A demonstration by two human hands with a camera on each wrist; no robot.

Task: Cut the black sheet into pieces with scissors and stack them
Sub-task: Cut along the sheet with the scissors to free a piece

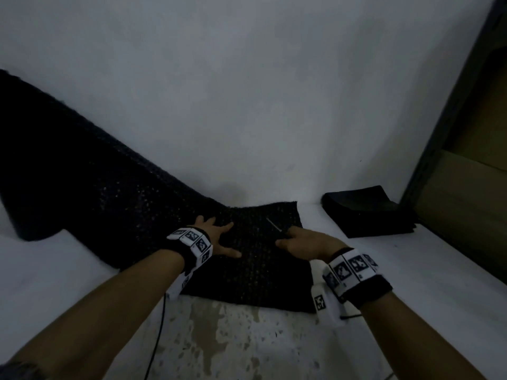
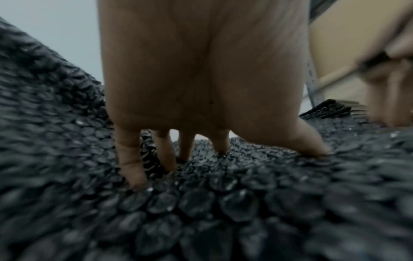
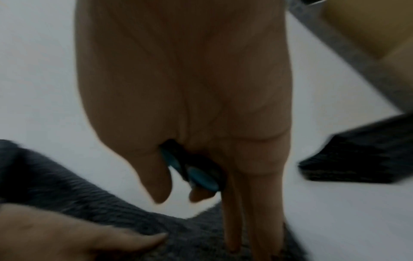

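Nearest the camera, the flat free end of the black sheet (image 1: 247,270) is spread on the white table (image 1: 411,283), bubbly side up, with its cut edge facing the person. The left hand (image 1: 219,239) is laid flat on it, fingers (image 2: 132,169) splayed and pressed into the bubbles, nothing gripped, so the sheet is just being pinned down. Just to the right of it, the scissors (image 1: 277,229) are held by the right hand (image 1: 301,239): thumb and a finger are hooked through the blue-lined handles (image 3: 196,174), other fingers straight down toward the sheet. The blades are angled forward and a bit left, out over the sheet's right part; whether they're spread or closed can't be told, it's too dim and thin.

So the relation that matters: the sheet's long axis runs away to the far left, where the uncut bulk climbs toward the wall (image 1: 247,91), while the short free end sits between both hands. The right hand is the nearer one to the right edge, so a cut is probably meant to be run across the sheet, roughly front to back, beside the pinning hand.

Farther right, well apart, the stack of cut pieces (image 1: 367,212) is parked near the shelf frame (image 1: 444,127). That's likely where the next piece gets dropped.
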